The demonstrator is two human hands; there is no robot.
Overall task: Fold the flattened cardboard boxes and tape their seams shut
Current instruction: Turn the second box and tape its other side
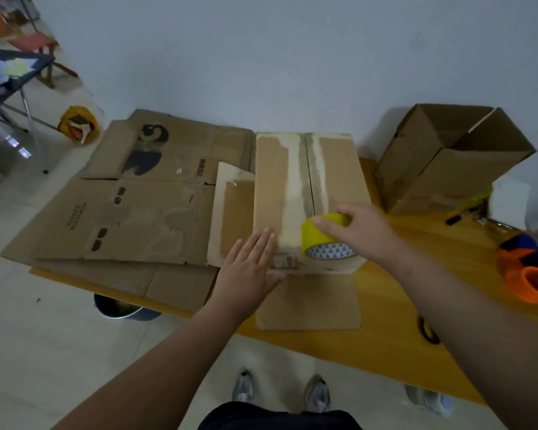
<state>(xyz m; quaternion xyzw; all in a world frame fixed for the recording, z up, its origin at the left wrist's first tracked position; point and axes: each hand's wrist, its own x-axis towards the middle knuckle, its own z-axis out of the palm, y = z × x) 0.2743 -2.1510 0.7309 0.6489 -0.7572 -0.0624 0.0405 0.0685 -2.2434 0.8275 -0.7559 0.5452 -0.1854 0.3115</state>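
Both hands are working mid-frame: our flat left hand [249, 262] is steadying the box [308, 193] while our right hand [359, 232] is gripping the tape roll [325, 235] over its seam.

Counting two set-up boxes on the bench [376, 321]: one closed box [308, 187], one open box [432, 181]. Counting one yellow tape roll [311, 235], one orange dispenser [531, 280], one black marker [460, 217], and two hands: left hand [249, 265], right hand [364, 231]. Counting flattened cardboard sheets [137, 212] as several, overlapping, number unclear.
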